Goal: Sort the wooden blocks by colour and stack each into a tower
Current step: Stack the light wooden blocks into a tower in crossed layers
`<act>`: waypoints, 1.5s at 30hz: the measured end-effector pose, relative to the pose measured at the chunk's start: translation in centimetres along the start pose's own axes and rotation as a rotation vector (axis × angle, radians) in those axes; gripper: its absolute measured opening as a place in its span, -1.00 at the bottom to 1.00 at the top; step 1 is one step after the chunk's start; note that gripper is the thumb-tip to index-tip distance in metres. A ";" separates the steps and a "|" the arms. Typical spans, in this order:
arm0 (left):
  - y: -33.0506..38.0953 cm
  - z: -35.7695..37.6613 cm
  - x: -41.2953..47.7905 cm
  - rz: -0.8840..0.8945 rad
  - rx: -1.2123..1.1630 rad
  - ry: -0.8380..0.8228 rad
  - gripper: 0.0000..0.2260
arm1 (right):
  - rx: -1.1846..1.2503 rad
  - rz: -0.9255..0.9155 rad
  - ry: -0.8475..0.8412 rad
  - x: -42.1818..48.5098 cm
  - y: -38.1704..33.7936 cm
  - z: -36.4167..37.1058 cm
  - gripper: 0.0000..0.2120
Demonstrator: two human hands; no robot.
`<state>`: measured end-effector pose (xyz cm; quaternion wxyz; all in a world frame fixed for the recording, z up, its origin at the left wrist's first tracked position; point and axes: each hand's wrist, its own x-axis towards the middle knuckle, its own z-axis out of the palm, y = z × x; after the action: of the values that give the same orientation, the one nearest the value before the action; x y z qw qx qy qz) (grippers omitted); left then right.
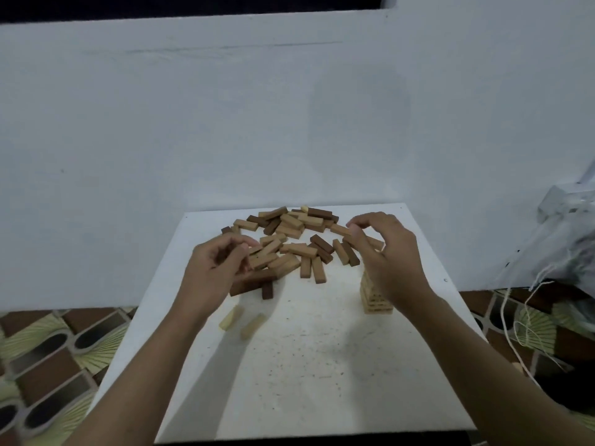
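Mixed blocks (291,243) heaped at bench (322,365) far end. Pale tower (377,300) stands under right hand (386,252); dark blocks (251,283) beside left hand (215,268). Both hands curled, blurred: cannot tell if pinching anything. Risk: right wrist clips tower, topples it.

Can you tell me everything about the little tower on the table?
The tower is made of pale, light-coloured wooden blocks laid in thin layers, with small gaps showing between the blocks. It stands upright on the white table, on the right side, just in front of the loose pile of brown and tan blocks. The right hand is over it and hides its top, so its full height and any touch cannot be seen.
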<state>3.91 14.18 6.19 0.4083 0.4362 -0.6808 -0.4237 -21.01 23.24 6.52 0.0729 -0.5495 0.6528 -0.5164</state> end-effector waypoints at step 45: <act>-14.2 5.4 20.4 0.338 0.886 -0.523 -0.45 | -0.649 0.011 -0.950 22.3 13.4 15.2 -0.74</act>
<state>-3.40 -7.51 -4.92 0.0645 0.3310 -0.9339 -0.1191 -28.10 -5.35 0.05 0.1884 -0.7120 0.6762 0.0142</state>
